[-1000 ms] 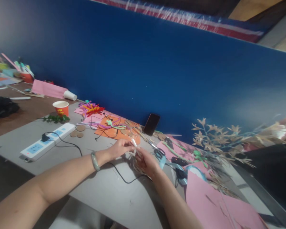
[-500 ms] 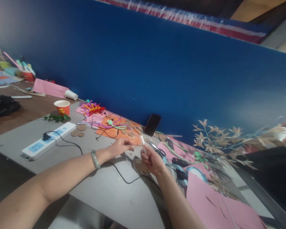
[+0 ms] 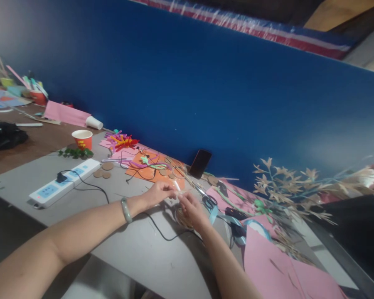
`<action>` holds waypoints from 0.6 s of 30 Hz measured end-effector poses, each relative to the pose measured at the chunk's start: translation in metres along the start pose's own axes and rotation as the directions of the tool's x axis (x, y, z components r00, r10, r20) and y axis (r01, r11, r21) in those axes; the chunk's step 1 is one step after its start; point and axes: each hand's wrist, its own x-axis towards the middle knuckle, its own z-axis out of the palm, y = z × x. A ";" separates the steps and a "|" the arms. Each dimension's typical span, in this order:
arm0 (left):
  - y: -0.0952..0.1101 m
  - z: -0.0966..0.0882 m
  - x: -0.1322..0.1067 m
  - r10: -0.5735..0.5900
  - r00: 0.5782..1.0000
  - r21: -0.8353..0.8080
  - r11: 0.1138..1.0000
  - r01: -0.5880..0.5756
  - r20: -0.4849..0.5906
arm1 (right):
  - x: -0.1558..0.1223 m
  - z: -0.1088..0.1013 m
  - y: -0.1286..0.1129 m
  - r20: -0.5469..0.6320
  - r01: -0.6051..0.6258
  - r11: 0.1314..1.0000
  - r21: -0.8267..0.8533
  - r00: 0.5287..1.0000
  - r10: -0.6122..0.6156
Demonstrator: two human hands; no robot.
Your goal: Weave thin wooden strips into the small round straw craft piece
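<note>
Over the grey table (image 3: 137, 249), fingertips of left hand (image 3: 158, 194) and right hand (image 3: 193, 209) nearly meet. Between them: a slim white piece (image 3: 177, 185), tilted, upper end projecting above the fingertips; too small to identify further. Right fingers narrow, pinching near its lower end. Left thumb and forefinger closed together at its side; cannot tell whether they grip it. Pale bangle (image 3: 126, 210) on left wrist.

Just below the right fingers: coil of tan cord (image 3: 181, 218), partly hidden. Nearer the wearer, a black cable (image 3: 162, 236) curves across the table. Just beyond the fingers: orange sheet (image 3: 149, 177) bearing cords and round discs. Right of the fingers: scissors (image 3: 210, 202), then light-blue ribbon roll (image 3: 258, 227) and a large pink sheet (image 3: 264, 259).

Farther beyond the fingers, smartphone (image 3: 200, 163) leaning at the blue partition (image 3: 187, 83). Well left: white power strip (image 3: 46, 192), black plug inserted; behind it, green leafy sprig (image 3: 75, 153) beside an upright paper cup (image 3: 83, 142). Far right: dried flower branch (image 3: 276, 182).
</note>
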 end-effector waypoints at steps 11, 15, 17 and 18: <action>0.004 0.003 -0.002 0.002 0.998 -0.020 1.000 -0.001 0.055 | -0.009 0.007 -0.010 0.087 -0.117 0.980 0.159 0.991 0.104; 0.004 0.000 -0.001 -0.021 0.999 0.017 1.000 0.021 0.031 | -0.008 0.002 -0.015 0.164 -0.203 0.922 0.330 0.974 0.156; 0.004 -0.002 0.000 -0.034 0.999 0.022 0.999 0.034 0.014 | -0.004 -0.005 -0.016 0.178 -0.228 0.896 0.381 0.969 0.170; 0.003 -0.003 0.001 -0.036 0.999 0.018 0.999 0.036 0.008 | -0.002 -0.010 -0.016 0.181 -0.232 0.885 0.403 0.968 0.172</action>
